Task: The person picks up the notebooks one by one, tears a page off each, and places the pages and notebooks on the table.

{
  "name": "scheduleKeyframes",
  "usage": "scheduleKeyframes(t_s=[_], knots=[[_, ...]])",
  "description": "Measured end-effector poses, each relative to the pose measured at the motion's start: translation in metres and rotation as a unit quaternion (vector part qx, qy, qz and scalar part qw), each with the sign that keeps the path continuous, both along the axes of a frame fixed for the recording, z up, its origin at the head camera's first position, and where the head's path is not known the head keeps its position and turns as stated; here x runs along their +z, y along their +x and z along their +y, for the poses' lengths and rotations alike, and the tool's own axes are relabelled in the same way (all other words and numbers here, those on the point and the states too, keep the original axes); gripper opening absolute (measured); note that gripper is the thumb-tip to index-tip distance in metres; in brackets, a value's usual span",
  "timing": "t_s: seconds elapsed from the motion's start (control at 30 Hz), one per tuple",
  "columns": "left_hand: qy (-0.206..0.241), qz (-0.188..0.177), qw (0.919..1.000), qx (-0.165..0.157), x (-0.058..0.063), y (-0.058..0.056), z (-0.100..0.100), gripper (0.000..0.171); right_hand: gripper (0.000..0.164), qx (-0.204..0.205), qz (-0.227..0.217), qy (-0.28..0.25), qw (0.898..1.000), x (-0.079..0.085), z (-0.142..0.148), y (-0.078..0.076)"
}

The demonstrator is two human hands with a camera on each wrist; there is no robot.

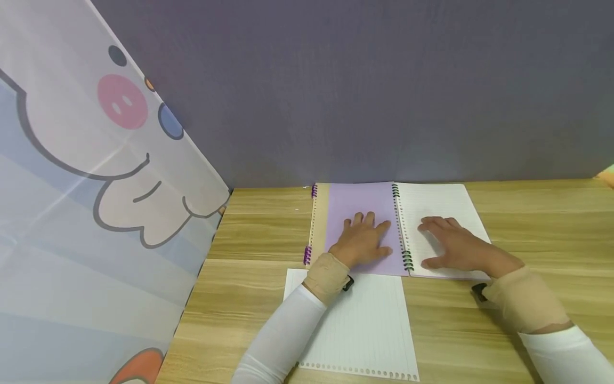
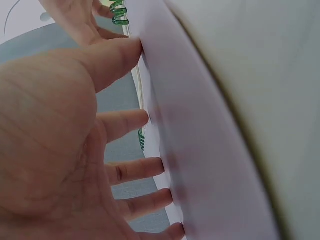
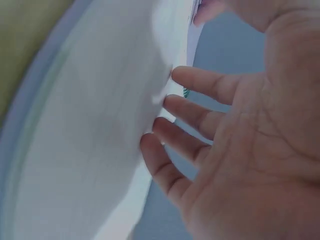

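Observation:
A spiral notebook with a green coil (image 1: pixel 408 260) lies open against the back of the table. Its left side is a plain purple sheet (image 1: pixel 352 197); its right side is a white lined page (image 1: pixel 434 197). My left hand (image 1: pixel 361 241) rests on the purple sheet with spread fingers, and in the left wrist view its fingertips (image 2: pixel 162 165) press on the surface. Over the lined page is my right hand (image 1: pixel 453 246), fingers apart and gently bent. Its fingertips (image 3: pixel 170 102) meet the page in the right wrist view. Neither hand grips anything.
Left of the purple sheet runs a tan strip (image 1: pixel 321 213) with purple rings (image 1: pixel 307 255). A loose lined sheet (image 1: pixel 364 330) with punched holes along its near edge lies in front, partly under the left forearm. A grey panel (image 1: pixel 336 96) rises behind the wooden table (image 1: pixel 240 298); a cartoon-printed sheet (image 1: pixel 72 213) stands left.

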State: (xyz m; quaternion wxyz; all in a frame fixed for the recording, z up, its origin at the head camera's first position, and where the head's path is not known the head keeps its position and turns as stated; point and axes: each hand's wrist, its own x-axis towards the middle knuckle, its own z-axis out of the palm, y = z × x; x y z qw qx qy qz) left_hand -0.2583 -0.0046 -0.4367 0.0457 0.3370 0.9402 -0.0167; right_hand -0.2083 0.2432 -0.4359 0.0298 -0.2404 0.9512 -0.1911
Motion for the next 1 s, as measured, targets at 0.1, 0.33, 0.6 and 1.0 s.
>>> scheduleKeyframes(t_s=[0.1, 0.33, 0.6, 1.0], knots=[[-0.005, -0.009, 0.9998, 0.017, 0.002, 0.000, 0.000, 0.073, 0.083, -0.001, -0.021, -0.019, 1.000, -0.001, 0.004, -0.012], [-0.006, -0.026, 0.9992, 0.031, 0.002, 0.002, 0.006, 0.073, 0.086, -0.024, -0.077, -0.012, 0.997, 0.009, 0.009, -0.044], [-0.008, -0.045, 0.9976, 0.051, 0.002, 0.004, 0.007, 0.074, 0.107, -0.054, -0.051, 0.027, 0.997, 0.006, -0.002, -0.101], [-0.010, -0.046, 0.9976, 0.051, 0.004, 0.003, 0.008, 0.074, 0.121, -0.099, -0.024, 0.048, 0.994, -0.001, 0.001, -0.123]])
